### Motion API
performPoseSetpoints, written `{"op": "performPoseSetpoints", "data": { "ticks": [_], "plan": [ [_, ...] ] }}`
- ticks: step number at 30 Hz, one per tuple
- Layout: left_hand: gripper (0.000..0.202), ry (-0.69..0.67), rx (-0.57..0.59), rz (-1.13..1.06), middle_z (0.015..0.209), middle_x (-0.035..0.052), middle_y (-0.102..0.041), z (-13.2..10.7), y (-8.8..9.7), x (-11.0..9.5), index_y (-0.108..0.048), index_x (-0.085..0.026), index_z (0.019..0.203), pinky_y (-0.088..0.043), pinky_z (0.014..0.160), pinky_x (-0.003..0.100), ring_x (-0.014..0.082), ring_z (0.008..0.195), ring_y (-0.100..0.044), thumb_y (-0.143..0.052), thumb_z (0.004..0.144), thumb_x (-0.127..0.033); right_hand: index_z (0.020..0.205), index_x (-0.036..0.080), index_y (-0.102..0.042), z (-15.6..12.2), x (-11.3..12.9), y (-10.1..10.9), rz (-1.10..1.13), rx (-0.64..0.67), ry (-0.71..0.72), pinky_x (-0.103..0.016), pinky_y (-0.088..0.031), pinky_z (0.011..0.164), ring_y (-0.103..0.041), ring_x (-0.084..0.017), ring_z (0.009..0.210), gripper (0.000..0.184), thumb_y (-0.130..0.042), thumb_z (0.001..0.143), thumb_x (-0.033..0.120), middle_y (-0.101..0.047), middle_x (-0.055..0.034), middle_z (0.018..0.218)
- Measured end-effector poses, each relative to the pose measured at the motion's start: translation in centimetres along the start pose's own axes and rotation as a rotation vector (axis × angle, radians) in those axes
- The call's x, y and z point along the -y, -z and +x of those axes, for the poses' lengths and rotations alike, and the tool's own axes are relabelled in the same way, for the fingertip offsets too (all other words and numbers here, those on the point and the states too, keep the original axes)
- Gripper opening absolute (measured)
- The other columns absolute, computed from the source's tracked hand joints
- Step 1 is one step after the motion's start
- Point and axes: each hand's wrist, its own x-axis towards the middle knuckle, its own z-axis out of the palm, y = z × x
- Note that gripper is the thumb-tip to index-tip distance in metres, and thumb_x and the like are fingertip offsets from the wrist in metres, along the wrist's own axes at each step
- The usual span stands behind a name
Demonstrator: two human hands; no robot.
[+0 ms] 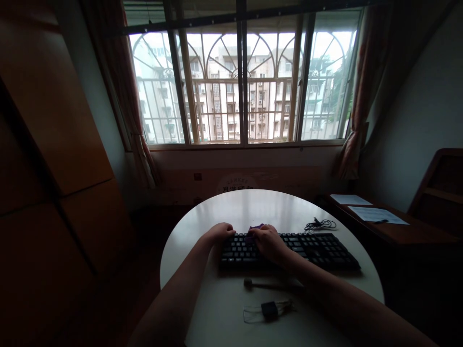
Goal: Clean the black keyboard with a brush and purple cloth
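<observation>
A black keyboard (pixel 321 250) lies across the white round table. At its far left corner, my left hand (pixel 220 232) is closed with curled fingers against the edge, gripping it. My right hand (pixel 270 243) pinches a purple cloth (pixel 256 226) and presses it on the keys in the left half of the keyboard. Nearer to me lies a small brush (pixel 249 284), its handle running partly under my right forearm. Below it is a small dark block with clear loops and thin pieces (pixel 269 310), too dim to name.
The white round table (pixel 188 241) fills the middle. A coiled black cable (pixel 320 224) lies behind the keyboard. On the right, a brown wooden surface (pixel 427 231) carries paper sheets (pixel 378 215) and a pen-like dark object. A wooden cabinet (pixel 68 125) stands left, a barred window (pixel 224 91) ahead.
</observation>
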Motion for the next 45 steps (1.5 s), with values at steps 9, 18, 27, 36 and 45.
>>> {"op": "performPoseSetpoints", "data": {
  "ticks": [9, 18, 27, 36, 45],
  "plan": [
    [0.035, 0.008, 0.004, 0.003, 0.091, 0.0049, -0.071, -0.32, 0.23, -0.37, -0.071, -0.019, 0.091, -0.043, 0.067, 0.026, 0.0208, 0.084, -0.062, -0.047, 0.084, -0.044, 0.109, 0.026, -0.069, -0.20, 0.37, 0.73, -0.071, -0.045, -0.035, -0.035, -0.035, 0.093, -0.057, -0.022, 0.092, 0.029, -0.059, 0.082, 0.020, -0.071, -0.0042, 0.089],
    [0.035, 0.005, -0.003, -0.009, 0.091, 0.0052, -0.071, -0.44, 0.20, -0.41, -0.071, -0.018, 0.090, -0.042, 0.066, 0.026, 0.0207, 0.084, -0.063, -0.048, 0.084, -0.043, 0.101, 0.024, -0.071, -0.26, 0.53, 0.77, -0.095, -0.035, -0.067, -0.035, -0.036, 0.090, -0.057, -0.023, 0.089, 0.021, -0.060, 0.083, 0.023, -0.069, -0.0060, 0.084],
    [0.034, 0.009, -0.002, -0.024, 0.093, 0.0051, -0.071, -0.44, 0.23, -0.40, -0.071, -0.019, 0.090, -0.043, 0.067, 0.026, 0.0210, 0.085, -0.063, -0.049, 0.084, -0.043, 0.095, 0.023, -0.073, -0.30, -0.14, 0.19, 0.015, -0.121, 0.041, -0.033, -0.041, 0.087, -0.058, -0.019, 0.081, 0.017, -0.060, 0.084, 0.019, -0.068, -0.0043, 0.080],
    [0.033, -0.011, -0.008, -0.011, 0.091, 0.0047, -0.071, -0.23, 0.03, -0.09, -0.071, -0.019, 0.090, -0.042, 0.066, 0.026, 0.0205, 0.084, -0.062, -0.049, 0.084, -0.043, 0.091, 0.023, -0.073, -0.21, -0.15, 0.65, -0.041, -0.080, 0.060, -0.030, -0.042, 0.078, -0.058, -0.019, 0.075, 0.022, -0.054, 0.084, 0.014, -0.066, -0.0052, 0.077],
    [0.035, 0.005, 0.004, -0.025, 0.091, 0.0051, -0.071, -0.46, 0.24, -0.40, -0.070, -0.019, 0.089, -0.042, 0.066, 0.026, 0.0207, 0.084, -0.062, -0.048, 0.084, -0.044, 0.090, 0.022, -0.074, -0.31, -0.32, 0.64, -0.015, -0.061, 0.089, -0.028, -0.043, 0.072, -0.058, -0.018, 0.072, 0.024, -0.051, 0.086, 0.016, -0.066, -0.0060, 0.078]
  ]
}}
